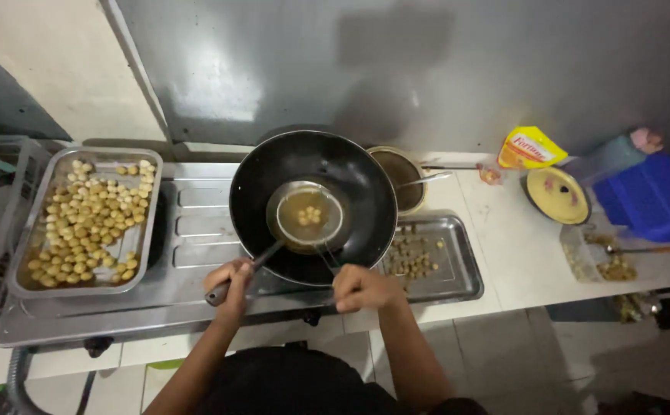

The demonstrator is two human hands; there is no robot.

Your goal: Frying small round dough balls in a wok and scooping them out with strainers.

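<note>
Wok [258,192] centre; tray [31,265] left; pot [404,165] behind right.

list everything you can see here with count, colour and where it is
wok: one, black, on the stove at centre
ladle: one, metal, over the wok, holding a few pale balls
wire skimmer: one, metal, against the ladle
left tray: one, steel, left of wok, full of pale yellow balls
right tray: one, steel, right of wok, few brown balls
yellow pouch: one, back right
blue box: one, far right
left hand: on the ladle handle
right hand: on the skimmer handle
</note>
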